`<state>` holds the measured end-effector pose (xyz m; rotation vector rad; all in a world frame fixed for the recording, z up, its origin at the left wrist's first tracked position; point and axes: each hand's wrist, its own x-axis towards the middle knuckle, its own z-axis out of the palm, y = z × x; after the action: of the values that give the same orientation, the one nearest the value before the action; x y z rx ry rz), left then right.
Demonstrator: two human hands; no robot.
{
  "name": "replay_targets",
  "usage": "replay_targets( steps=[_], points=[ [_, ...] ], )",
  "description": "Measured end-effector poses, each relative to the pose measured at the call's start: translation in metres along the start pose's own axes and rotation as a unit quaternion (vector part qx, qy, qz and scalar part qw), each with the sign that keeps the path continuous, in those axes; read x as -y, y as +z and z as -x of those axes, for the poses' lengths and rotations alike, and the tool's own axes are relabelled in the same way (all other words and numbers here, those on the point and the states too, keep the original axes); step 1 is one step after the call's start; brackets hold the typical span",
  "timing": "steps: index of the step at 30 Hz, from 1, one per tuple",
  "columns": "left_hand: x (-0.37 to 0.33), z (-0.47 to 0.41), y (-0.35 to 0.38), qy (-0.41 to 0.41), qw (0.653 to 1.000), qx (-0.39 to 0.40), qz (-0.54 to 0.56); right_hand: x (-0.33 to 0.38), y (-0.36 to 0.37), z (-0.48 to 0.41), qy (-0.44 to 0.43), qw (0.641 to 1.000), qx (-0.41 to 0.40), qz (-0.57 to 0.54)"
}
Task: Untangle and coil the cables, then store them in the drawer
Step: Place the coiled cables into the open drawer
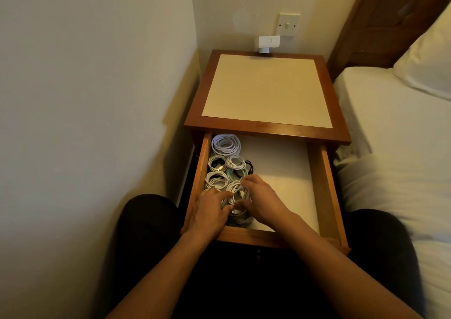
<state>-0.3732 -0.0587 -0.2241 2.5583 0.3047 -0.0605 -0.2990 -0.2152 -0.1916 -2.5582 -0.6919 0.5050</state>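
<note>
The wooden drawer [317, 184] of the bedside table is pulled out toward me. Several coiled cables lie along its left side: a large white coil [225, 144] at the back, smaller white ones [235, 163] behind a pale green coil [231, 173], and a black cable [249, 166] beside them. At the front left, both hands are on a white coil [238, 194]. My left hand [211, 211] presses on its left side with fingers curled over it. My right hand [262, 201] curls round its right edge. Part of this coil is hidden under my fingers.
The bedside table top [267, 91] has a cream panel in a brown frame. A white plug adapter [268, 42] sits in the wall socket behind it. A bed with white sheets [395, 147] stands close on the right, a wall on the left. My knees flank the drawer.
</note>
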Motion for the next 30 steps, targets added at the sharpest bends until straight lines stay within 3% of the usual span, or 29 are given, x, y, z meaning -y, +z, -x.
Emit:
replay_targets(
  steps=[7,12,16,21,23,26,30],
  points=[
    [-0.001,-0.004,0.000,0.003,1.000,-0.011,-0.022,-0.003,-0.009,0.000,-0.041,0.996,0.051,0.054],
    [-0.002,0.011,-0.021,0.046,0.999,-0.015,0.020,-0.014,-0.021,0.027,-0.038,0.999,0.003,0.007],
    [-0.012,0.032,-0.044,0.078,0.995,-0.036,0.042,-0.027,-0.037,0.067,-0.016,0.999,0.043,-0.014],
    [-0.022,0.053,-0.042,0.109,0.982,0.152,-0.010,-0.039,-0.031,0.098,-0.002,0.990,0.132,-0.048],
    [-0.022,0.056,-0.034,0.136,0.973,0.177,-0.064,-0.042,-0.022,0.102,-0.005,0.987,0.162,-0.012],
    [-0.020,0.061,-0.024,0.190,0.967,0.130,-0.108,-0.043,-0.014,0.105,-0.037,0.986,0.148,0.071],
    [-0.017,0.071,-0.017,0.207,0.971,0.094,-0.077,-0.042,-0.010,0.108,-0.057,0.986,0.127,0.088]
  ],
)
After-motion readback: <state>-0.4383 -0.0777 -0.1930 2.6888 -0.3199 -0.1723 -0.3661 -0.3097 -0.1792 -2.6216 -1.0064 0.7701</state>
